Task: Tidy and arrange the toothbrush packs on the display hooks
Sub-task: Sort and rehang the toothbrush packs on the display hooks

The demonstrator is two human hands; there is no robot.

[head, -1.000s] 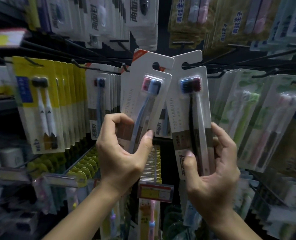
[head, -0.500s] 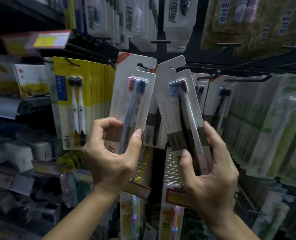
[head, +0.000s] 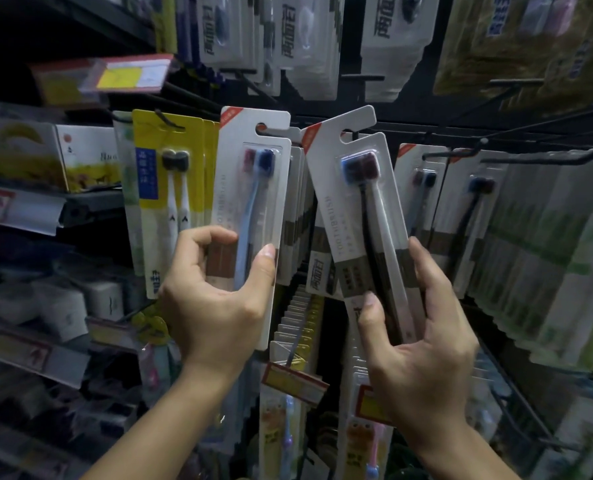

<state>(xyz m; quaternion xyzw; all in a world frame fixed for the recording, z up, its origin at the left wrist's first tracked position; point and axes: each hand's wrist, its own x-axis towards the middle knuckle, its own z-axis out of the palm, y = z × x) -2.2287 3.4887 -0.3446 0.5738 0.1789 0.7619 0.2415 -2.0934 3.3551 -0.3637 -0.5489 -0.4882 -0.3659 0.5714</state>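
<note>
My left hand (head: pixel 215 299) grips a white toothbrush pack with a blue and a pink brush (head: pixel 253 202), held upright by its lower part. Its hang hole sits at the tip of a black display hook (head: pixel 263 129). My right hand (head: pixel 423 334) holds a second white pack with a black and a white brush (head: pixel 360 209), tilted to the left, its top notch near another hook. Behind them hang a row of matching white packs (head: pixel 300 220) and more of them (head: pixel 423 188) to the right.
Yellow toothbrush packs (head: pixel 170 188) hang to the left. Green-toned packs (head: pixel 547 244) fill hooks on the right, with a long black hook (head: pixel 544 157) sticking out. White packs (head: pixel 308 46) hang above. Shelves with boxes (head: pixel 59 306) lie left; price tags (head: pixel 295 379) below.
The view has shifted left and down, so the display sits further right. Both hands keep their packs; the left pack has risen to the hook and the right pack leans more to the left.
</note>
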